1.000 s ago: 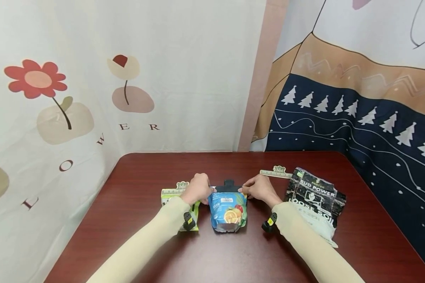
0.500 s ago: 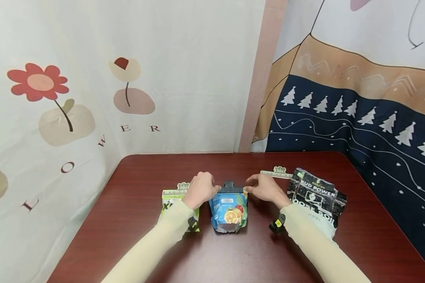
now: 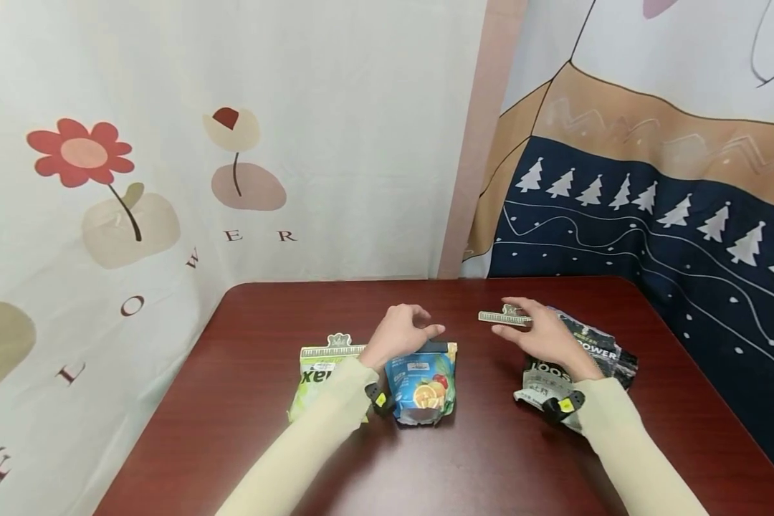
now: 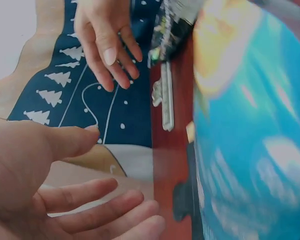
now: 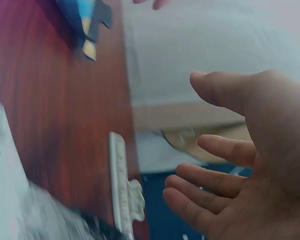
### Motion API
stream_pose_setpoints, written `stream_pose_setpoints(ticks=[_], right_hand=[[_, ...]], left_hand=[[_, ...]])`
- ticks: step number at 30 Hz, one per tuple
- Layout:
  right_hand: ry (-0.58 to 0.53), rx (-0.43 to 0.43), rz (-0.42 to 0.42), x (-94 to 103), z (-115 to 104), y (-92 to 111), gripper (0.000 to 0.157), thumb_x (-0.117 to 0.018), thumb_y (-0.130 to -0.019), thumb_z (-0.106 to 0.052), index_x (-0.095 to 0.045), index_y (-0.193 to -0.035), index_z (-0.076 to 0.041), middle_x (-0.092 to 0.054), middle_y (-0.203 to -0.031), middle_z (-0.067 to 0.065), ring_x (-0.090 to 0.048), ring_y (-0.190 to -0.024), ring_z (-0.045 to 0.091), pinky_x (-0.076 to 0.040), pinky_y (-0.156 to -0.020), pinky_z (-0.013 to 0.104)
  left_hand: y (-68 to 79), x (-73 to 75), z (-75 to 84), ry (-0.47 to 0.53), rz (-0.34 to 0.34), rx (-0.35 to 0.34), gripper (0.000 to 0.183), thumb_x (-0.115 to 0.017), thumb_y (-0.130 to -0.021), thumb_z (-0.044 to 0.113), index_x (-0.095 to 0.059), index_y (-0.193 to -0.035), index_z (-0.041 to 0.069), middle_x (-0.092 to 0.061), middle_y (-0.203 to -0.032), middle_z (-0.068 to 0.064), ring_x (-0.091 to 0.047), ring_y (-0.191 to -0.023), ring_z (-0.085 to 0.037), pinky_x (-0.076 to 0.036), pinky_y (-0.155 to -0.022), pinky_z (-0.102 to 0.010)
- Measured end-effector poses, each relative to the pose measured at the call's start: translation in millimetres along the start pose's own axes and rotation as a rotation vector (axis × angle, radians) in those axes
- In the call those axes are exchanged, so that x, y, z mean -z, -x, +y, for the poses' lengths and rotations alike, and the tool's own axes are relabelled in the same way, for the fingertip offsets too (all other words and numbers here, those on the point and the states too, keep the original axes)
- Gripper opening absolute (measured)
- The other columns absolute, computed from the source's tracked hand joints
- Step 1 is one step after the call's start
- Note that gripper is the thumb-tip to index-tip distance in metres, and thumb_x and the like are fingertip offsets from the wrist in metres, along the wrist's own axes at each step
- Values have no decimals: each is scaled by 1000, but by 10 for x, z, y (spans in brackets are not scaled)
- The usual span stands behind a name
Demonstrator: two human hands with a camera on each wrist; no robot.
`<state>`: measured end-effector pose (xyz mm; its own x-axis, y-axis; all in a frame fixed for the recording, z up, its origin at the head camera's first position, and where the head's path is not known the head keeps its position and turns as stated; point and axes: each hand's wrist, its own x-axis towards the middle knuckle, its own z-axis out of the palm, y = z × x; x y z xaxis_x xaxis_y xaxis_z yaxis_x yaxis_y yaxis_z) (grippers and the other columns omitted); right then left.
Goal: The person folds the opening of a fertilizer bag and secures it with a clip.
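Observation:
A blue pouch (image 3: 422, 387) with fruit printed on it stands mid-table, a black clip (image 3: 437, 347) across its top edge. My left hand (image 3: 400, 335) hovers over the pouch's upper left, thumb and fingers apart and holding nothing. Over on the right, my right hand (image 3: 545, 335) is spread above the black soil bag (image 3: 596, 344), nearest to a pale ruler-marked clip (image 3: 499, 318). In the right wrist view that clip (image 5: 121, 185) lies on the table beside the bag, apart from the fingers. My left forearm partly hides a green bag (image 3: 309, 380) closed with a similar clip (image 3: 335, 347).
The dark red table (image 3: 464, 466) ends at a back edge against a pale curtain (image 3: 335, 143) with flower prints. A navy curtain (image 3: 671, 251) with white trees hangs along the right side.
Both hands have let go of the black clip on the blue pouch. The right hand has moved right, over the soil bag and pale clip; the left has lifted slightly and shifted right.

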<state>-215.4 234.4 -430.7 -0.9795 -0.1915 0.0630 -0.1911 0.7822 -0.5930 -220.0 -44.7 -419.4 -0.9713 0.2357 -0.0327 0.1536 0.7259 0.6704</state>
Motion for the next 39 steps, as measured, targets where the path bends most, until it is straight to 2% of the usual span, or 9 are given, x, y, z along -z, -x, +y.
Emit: stream_pose_setpoints(ticks=[6, 15, 20, 25, 29, 33, 34, 36, 39], right_hand=[[7, -90, 30, 274, 201, 163, 82, -57, -83, -62, -33, -145, -14, -41, -140, 21, -48, -120, 43, -43, -91, 58], [-50, -198, 54, 534, 546, 436, 90, -53, -85, -63, -21, -149, -9, -30, -146, 27, -34, -129, 48, -37, -93, 62], [-108, -285, 60, 619, 756, 565, 91, -51, -87, -61, -15, -150, -5, -25, -146, 31, -31, -128, 51, -37, -92, 62], [-145, -406, 51, 697, 951, 699, 95, -46, -88, -63, -10, -149, 0, -22, -145, 36, -28, -126, 55, -34, -91, 65], [-184, -524, 32, 759, 1109, 793, 101, -43, -85, -69, -7, -149, 0, -20, -145, 37, -24, -127, 56, -31, -92, 66], [-280, -647, 30, 779, 1237, 850, 106, -44, -82, -72, -8, -149, 1, -21, -146, 35, -31, -127, 50, -35, -95, 61], [-304, -669, 27, 785, 1265, 861, 106, -45, -82, -71, -8, -149, 2, -21, -146, 34, -41, -122, 47, -37, -95, 58], [-370, -688, 27, 796, 1321, 875, 105, -49, -83, -67, -10, -147, 7, -26, -144, 34, -60, -101, 29, -46, -92, 46], [-434, -732, 10, 821, 1388, 878, 100, -55, -83, -62, -21, -144, 9, -40, -136, 29, -61, -78, 3, -52, -82, 35]], left_hand=[[-112, -109, 150, 80, -31, -8, 50, -66, -81, 54, -66, -113, 16, -64, -112, 2, -57, -102, -15, -50, -84, -34], [-277, -417, 382, 214, -101, 30, 49, -68, -78, 55, -68, -109, 17, -64, -105, 4, -59, -84, -10, -50, -72, -29], [-333, -586, 541, 242, -114, 80, 43, -69, -78, 53, -69, -105, 19, -63, -104, 5, -57, -87, -11, -49, -74, -30], [-412, -773, 698, 372, -148, 170, 38, -73, -78, 45, -68, -102, 16, -62, -88, 4, -64, -87, -23, -52, -76, -37], [-506, -977, 787, 379, -145, 201, 35, -73, -77, 45, -69, -100, 20, -62, -90, 7, -61, -87, -17, -50, -77, -34], [-580, -1175, 839, 359, -129, 194, 31, -72, -77, 47, -70, -98, 24, -63, -97, 9, -56, -90, -9, -48, -81, -32], [-595, -1216, 844, 366, -125, 184, 30, -72, -78, 46, -70, -99, 24, -63, -98, 10, -57, -92, -9, -48, -81, -31], [-627, -1287, 844, 389, -123, 159, 32, -71, -79, 45, -70, -103, 24, -64, -102, 10, -58, -97, -9, -49, -83, -30], [-662, -1351, 854, 434, -126, 132, 36, -71, -81, 42, -69, -110, 21, -65, -104, 10, -58, -102, -9, -49, -83, -29]])
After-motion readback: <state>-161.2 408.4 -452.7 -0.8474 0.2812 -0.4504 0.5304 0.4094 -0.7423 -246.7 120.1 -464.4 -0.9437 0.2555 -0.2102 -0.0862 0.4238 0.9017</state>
